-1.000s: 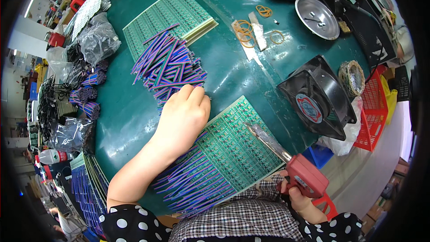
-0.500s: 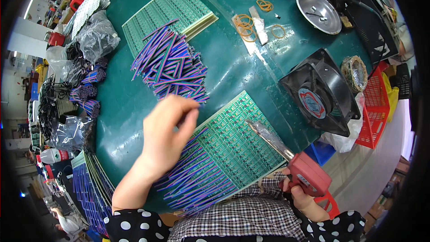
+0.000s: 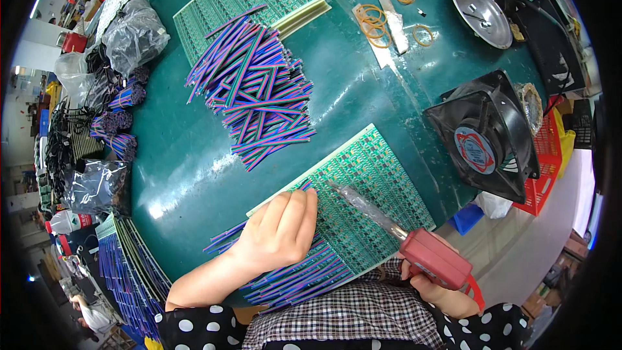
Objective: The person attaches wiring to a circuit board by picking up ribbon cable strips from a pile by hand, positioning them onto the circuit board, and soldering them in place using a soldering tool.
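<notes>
A green circuit board panel (image 3: 382, 188) lies at an angle before me, with rows of short multicoloured ribbon wires (image 3: 304, 279) along its lower left part. My left hand (image 3: 280, 230) rests over the panel's left side, fingers pinched on a ribbon wire (image 3: 306, 186) whose end shows beyond the fingertips. In my right hand (image 3: 431, 288) is a red soldering gun (image 3: 435, 259), gripped by its handle. Its wrapped barrel points up and left, and the tip is just right of my left fingertips, over the board. Whether the tip touches cannot be made out.
Beyond the panel lies a loose pile of ribbon wires (image 3: 265, 100), partly over a stack of circuit boards (image 3: 227, 0). A black fan (image 3: 483, 139) stands at right. Farther back are rubber bands (image 3: 372, 26) and a metal dish (image 3: 481, 13). Wired boards (image 3: 129, 272) hang at left.
My left hand has come down from beside the wire pile to the panel, now with a wire at its fingertips. The soldering gun has shifted left, its tip nearer that hand. The view has shifted slightly.
</notes>
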Motion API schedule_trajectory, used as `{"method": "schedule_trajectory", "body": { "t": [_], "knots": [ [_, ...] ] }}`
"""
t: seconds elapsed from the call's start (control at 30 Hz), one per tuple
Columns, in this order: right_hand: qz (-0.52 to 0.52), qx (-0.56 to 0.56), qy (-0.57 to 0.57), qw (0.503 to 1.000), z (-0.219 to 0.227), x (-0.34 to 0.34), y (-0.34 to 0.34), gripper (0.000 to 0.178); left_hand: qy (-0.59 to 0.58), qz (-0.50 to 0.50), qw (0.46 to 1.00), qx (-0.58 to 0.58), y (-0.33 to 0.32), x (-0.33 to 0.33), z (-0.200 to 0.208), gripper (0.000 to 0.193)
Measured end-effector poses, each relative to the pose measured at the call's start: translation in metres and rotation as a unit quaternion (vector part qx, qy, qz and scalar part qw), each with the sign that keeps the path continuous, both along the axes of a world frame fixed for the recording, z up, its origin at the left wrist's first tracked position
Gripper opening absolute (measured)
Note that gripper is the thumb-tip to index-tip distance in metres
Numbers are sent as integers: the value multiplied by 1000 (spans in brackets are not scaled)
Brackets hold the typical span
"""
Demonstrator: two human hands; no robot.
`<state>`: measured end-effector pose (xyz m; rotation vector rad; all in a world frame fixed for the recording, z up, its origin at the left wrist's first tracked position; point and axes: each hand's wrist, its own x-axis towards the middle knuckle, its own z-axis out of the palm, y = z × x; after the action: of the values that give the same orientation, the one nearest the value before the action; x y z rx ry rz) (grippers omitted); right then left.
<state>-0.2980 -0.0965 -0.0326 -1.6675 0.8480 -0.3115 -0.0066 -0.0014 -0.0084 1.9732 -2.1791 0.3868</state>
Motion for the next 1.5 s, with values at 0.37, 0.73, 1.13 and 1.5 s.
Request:
{"method": "schedule_trajectory", "body": {
  "t": [0.37,0.73,1.13,1.5],
  "knots": [
    [40,32,-25,998,-6,5,-3,69,48,31,998,-3,2,-7,-4,36],
    [98,-110,-47,988,0,20,-15,74,69,40,997,6,1,-8,-4,35],
    [120,-139,-85,979,-8,9,-15,72,61,51,997,8,2,-10,-3,34],
    [71,17,12,997,1,10,-9,73,-5,28,1000,-2,1,-7,-3,27]
  ]
}}
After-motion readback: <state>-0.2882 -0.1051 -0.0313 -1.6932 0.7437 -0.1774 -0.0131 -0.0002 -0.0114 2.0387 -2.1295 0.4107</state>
